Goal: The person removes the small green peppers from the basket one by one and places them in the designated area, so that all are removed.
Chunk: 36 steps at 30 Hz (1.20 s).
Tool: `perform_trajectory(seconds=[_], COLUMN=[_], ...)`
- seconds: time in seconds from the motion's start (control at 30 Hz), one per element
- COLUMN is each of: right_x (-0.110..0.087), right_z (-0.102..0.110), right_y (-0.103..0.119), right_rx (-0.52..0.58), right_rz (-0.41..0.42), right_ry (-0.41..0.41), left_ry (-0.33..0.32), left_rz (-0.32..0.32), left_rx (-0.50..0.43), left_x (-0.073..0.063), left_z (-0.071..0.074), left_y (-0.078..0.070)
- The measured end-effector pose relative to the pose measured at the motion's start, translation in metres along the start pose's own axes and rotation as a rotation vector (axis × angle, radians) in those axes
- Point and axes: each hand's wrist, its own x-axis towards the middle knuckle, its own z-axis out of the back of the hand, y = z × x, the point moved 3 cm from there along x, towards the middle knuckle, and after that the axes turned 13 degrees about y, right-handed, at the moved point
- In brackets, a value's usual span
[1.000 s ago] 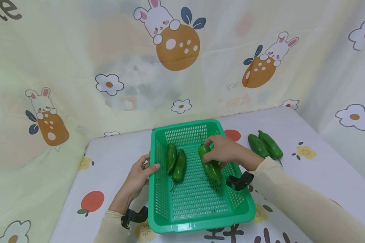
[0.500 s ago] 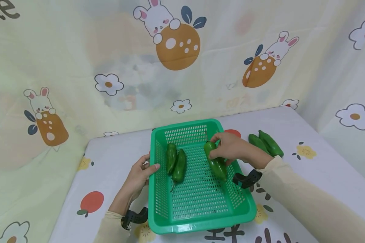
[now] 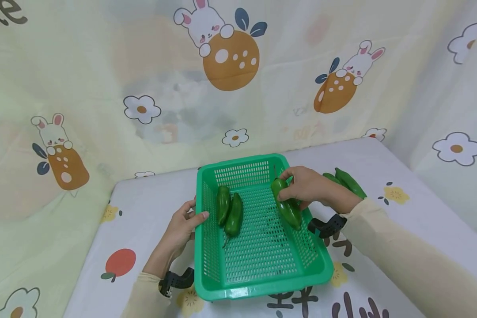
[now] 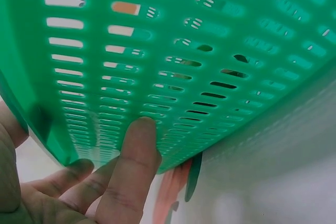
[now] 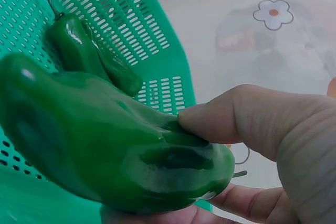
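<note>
My right hand (image 3: 308, 187) holds a long green pepper (image 3: 289, 211) over the right side of a green plastic basket (image 3: 262, 289). In the right wrist view, the thumb (image 5: 231, 119) presses the glossy pepper (image 5: 115, 140) from one side, with fingers beneath it. Two other green peppers (image 3: 233, 216) lie side by side in the basket's left half. At the left rim, my left hand (image 3: 183, 227) holds the basket, thumb over the edge. The left wrist view shows its fingers (image 4: 131, 166) against the slotted outer wall (image 4: 173, 85).
Behind my right forearm, more green peppers (image 3: 350, 182) lie on the table, partly hidden. A patterned white cloth (image 3: 143, 238) covers the table. A printed curtain (image 3: 175, 145) hangs behind it, and another stretch of curtain (image 3: 453, 190) hangs at the right.
My right hand has moved right and slightly away from me with the pepper, toward the basket's right wall. My left hand and the two peppers at left keep their places.
</note>
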Motion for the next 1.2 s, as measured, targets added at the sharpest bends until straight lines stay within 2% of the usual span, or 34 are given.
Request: perform_trajectory(seconds=[0.4,0.67,1.2], right_x=[-0.013,-0.025,-0.046], right_z=[0.024,0.046,0.107], right_y=[-0.016,-0.028,-0.083], right_rx=[0.004,-0.018,-0.05], right_rz=[0.027,-0.002,-0.056], right_ry=[-0.044,-0.106,-0.205], left_ry=[-0.001,0.003,-0.01], left_rz=[0.011,0.012,0.025], left_rx=[-0.016,-0.021,-0.007], left_x=[0.003,0.001,-0.002], left_z=[-0.002,-0.001,-0.002], left_y=[-0.001,-0.002,-0.002])
